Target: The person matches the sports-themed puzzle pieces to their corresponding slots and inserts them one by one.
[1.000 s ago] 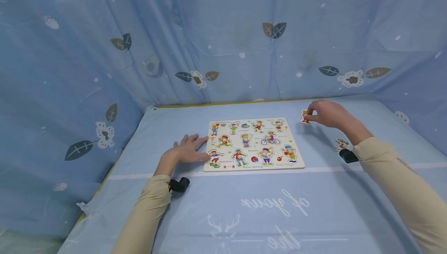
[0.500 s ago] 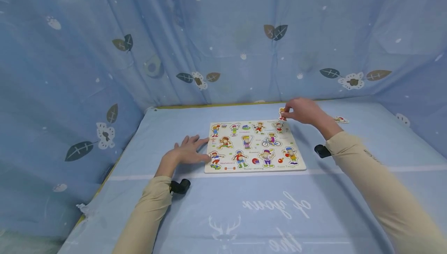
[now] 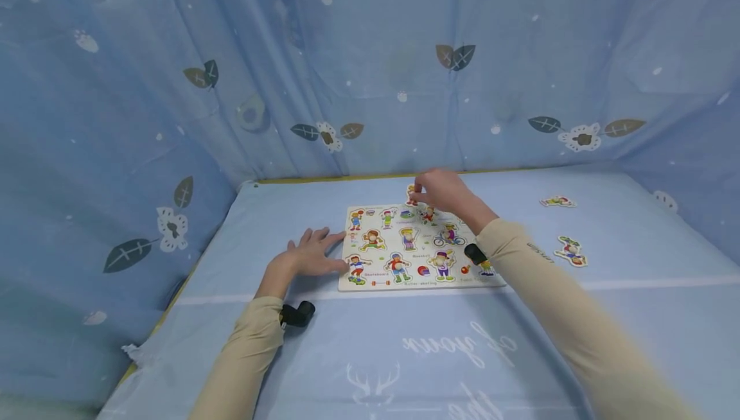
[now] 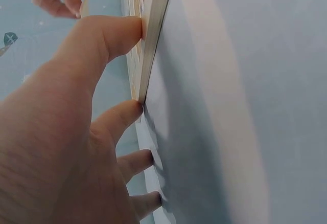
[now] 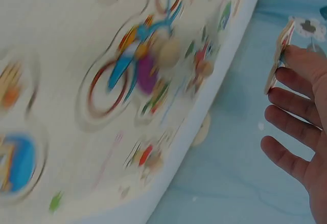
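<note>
A wooden knob puzzle board [image 3: 388, 252] printed with sports figures lies on the table. My left hand [image 3: 312, 254] is spread at its left side; in the left wrist view the thumb and index fingertip touch the board's edge [image 4: 154, 35]. Above the board's far edge, my right hand [image 3: 444, 192] pinches a small figure-shaped puzzle piece [image 3: 411, 195] between thumb and fingers. That piece [image 5: 281, 55] appears nearly edge-on in the right wrist view, apart from the board. My right hand and forearm hide part of the board's right side.
Two loose puzzle pieces lie right of the board, one farther back [image 3: 558, 201] and one nearer [image 3: 572, 251]. Blue patterned curtains [image 3: 370, 73] hang behind and beside the table. A pale blue cloth [image 3: 324, 356] covers the tabletop.
My right hand has carried the pinched puzzle piece leftward, from right of the board to above its far edge. Both loose pieces have come into full view. My left hand has stayed at the board.
</note>
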`<state>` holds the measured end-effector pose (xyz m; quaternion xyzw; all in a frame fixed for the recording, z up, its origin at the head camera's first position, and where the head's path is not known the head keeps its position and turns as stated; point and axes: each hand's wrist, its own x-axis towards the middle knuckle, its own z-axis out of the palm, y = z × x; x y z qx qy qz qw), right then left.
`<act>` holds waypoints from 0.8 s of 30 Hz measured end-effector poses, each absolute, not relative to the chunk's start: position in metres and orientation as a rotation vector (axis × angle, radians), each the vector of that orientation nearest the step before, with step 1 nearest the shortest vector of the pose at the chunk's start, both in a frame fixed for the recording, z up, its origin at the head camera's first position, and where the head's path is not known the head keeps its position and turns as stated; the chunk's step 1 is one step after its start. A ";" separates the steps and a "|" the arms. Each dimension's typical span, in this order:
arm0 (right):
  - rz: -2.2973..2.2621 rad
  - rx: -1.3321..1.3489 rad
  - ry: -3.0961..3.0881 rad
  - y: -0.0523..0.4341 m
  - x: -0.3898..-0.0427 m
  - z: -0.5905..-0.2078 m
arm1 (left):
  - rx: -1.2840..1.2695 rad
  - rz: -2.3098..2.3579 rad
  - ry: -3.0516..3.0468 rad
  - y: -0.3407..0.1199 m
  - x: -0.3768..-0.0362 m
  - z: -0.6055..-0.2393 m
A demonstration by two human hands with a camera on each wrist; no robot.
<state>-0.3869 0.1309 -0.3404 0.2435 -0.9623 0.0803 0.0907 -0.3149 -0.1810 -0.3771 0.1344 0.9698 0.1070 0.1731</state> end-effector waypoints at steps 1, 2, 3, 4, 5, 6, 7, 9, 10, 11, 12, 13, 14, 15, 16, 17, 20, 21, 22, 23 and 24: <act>0.234 0.728 -2.862 0.125 -0.388 -0.341 | 0.384 0.300 2.752 -0.181 -0.315 -0.378; 0.237 0.731 -2.862 0.119 -0.390 -0.342 | 0.389 0.299 2.754 -0.181 -0.315 -0.378; 0.241 0.729 -2.865 0.113 -0.391 -0.343 | 0.392 0.297 2.754 -0.181 -0.315 -0.378; 0.248 0.725 -2.868 0.107 -0.393 -0.343 | 0.393 0.298 2.753 -0.181 -0.316 -0.378; 0.263 0.725 -2.871 0.102 -0.395 -0.343 | 0.394 0.298 2.752 -0.181 -0.316 -0.379; 0.273 0.726 -2.871 0.096 -0.396 -0.343 | 0.394 0.296 2.750 -0.181 -0.317 -0.379; 0.284 0.729 -2.872 0.091 -0.398 -0.344 | 0.392 0.296 2.748 -0.181 -0.317 -0.379; 0.292 0.730 -2.877 0.079 -0.401 -0.345 | 0.378 0.292 2.738 -0.181 -0.318 -0.379; 0.291 0.730 -2.883 0.073 -0.403 -0.347 | 0.372 0.291 2.734 -0.182 -0.319 -0.380; 0.283 0.730 -2.892 0.067 -0.405 -0.349 | 0.365 0.288 2.732 -0.182 -0.319 -0.380; 0.271 0.729 -2.900 0.061 -0.406 -0.350 | 0.360 0.285 2.732 -0.183 -0.319 -0.380; 0.263 0.728 -2.914 0.055 -0.407 -0.352 | 0.353 0.284 2.732 -0.183 -0.319 -0.380; 0.258 0.729 -2.928 0.049 -0.408 -0.355 | 0.348 0.285 2.731 -0.183 -0.319 -0.379; 0.252 0.737 -2.940 0.043 -0.409 -0.357 | 0.344 0.287 2.730 -0.183 -0.318 -0.379; 0.251 0.745 -2.954 0.037 -0.408 -0.360 | 0.343 0.286 2.731 -0.184 -0.318 -0.379; 0.255 0.757 -2.964 0.032 -0.408 -0.362 | 0.347 0.290 2.732 -0.184 -0.317 -0.378; 0.281 0.781 -3.000 0.019 -0.404 -0.368 | 0.368 0.301 2.733 -0.183 -0.316 -0.378; 0.282 0.780 -3.012 0.016 -0.402 -0.369 | 0.377 0.303 2.735 -0.183 -0.316 -0.378; 0.283 0.781 -3.027 0.014 -0.401 -0.369 | 0.385 0.306 2.736 -0.183 -0.317 -0.378; 0.274 0.775 -3.049 0.012 -0.401 -0.369 | 0.393 0.307 2.738 -0.183 -0.318 -0.379; 0.258 0.768 -3.071 0.010 -0.400 -0.368 | 0.398 0.302 2.740 -0.183 -0.319 -0.378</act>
